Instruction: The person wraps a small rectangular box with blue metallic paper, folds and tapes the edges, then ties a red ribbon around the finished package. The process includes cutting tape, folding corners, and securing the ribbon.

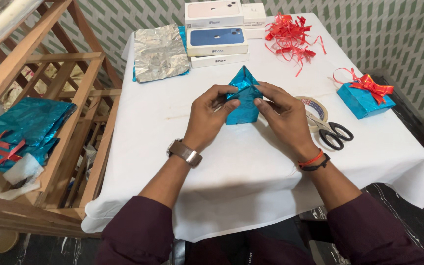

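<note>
A: Reading from the left, what do you see beside the table?

B: I see a wooden rack [50, 122] holding crumpled blue foil sheets [28, 125] with scraps of red ribbon. Next comes the table [172, 162], covered in white cloth.

A: And at the table's far edge?

B: A sheet of silver foil [159, 51] lies over a blue one. Just to its right I see a stack of white phone boxes [217, 37], and further right a tangle of red ribbon [290, 37].

A: Where is the piece being worked?

B: The small box in blue foil [244, 105] stands near the middle of the table, between both hands. One flap of foil rises to a point at its far end.

A: State of each hand?

B: The left hand [207, 118], with a watch at the wrist, curls around the box's left side, thumb and forefinger pinching the foil fold. The right hand [285, 118], with red and black bands at the wrist, pinches the same fold from the right, fingertips meeting the left hand's.

A: And beyond the right hand?

B: A roll of clear tape [317, 105] sits partly behind it, black-handled scissors [332, 132] touch the roll, and a finished blue parcel with a red bow [365, 98] lies well apart near the right edge.
</note>
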